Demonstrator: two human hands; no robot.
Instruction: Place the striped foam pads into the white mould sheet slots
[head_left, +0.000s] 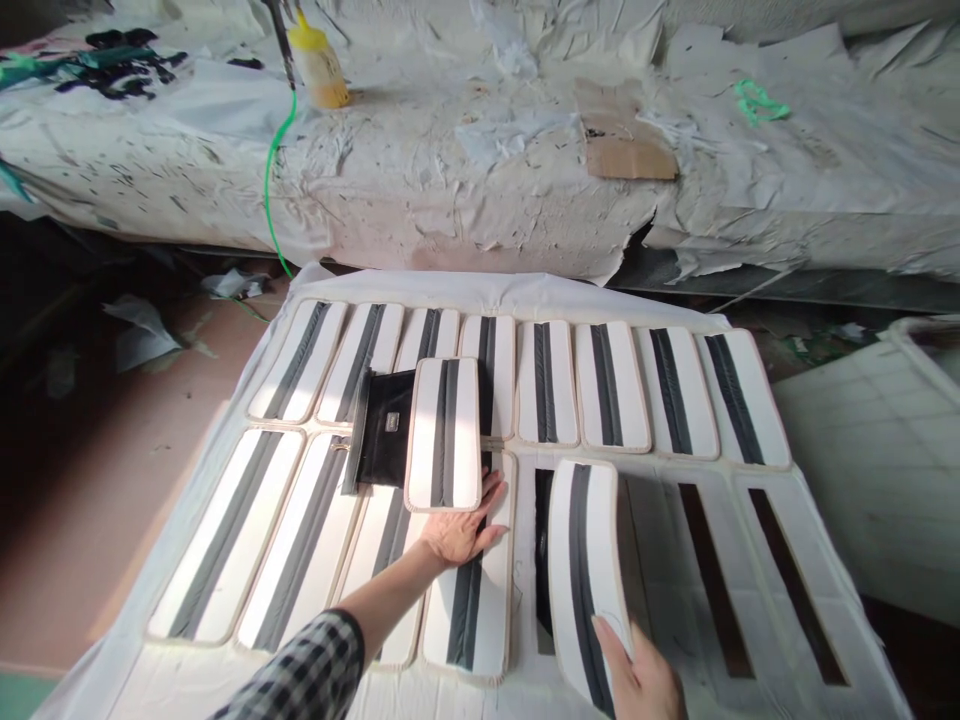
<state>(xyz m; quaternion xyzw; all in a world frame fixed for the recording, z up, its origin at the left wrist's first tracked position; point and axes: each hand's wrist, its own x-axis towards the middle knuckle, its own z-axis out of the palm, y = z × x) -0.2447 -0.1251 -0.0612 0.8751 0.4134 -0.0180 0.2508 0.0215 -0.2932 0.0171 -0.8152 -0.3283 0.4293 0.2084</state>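
Observation:
Several white panels with dark grey centre stripes lie in two rows on a white cloth-covered board (750, 620). My left hand (459, 530) holds the near edge of one striped panel (444, 432), lifted above the rows, with a black pouch-like part (384, 428) attached at its left. My right hand (637, 675) grips the near edge of another striped panel (586, 570), tilted up off the board. To its right, two slots of the board show only dark strips (712, 580).
A long bench covered in torn, stained paper (480, 190) runs across the back, with a yellow glue bottle (319, 60), a green cord (271, 170), cardboard (626, 150) and green string (759, 102). Paper scraps lie on the floor (142, 335) at left. A white tiled surface (885, 450) sits right.

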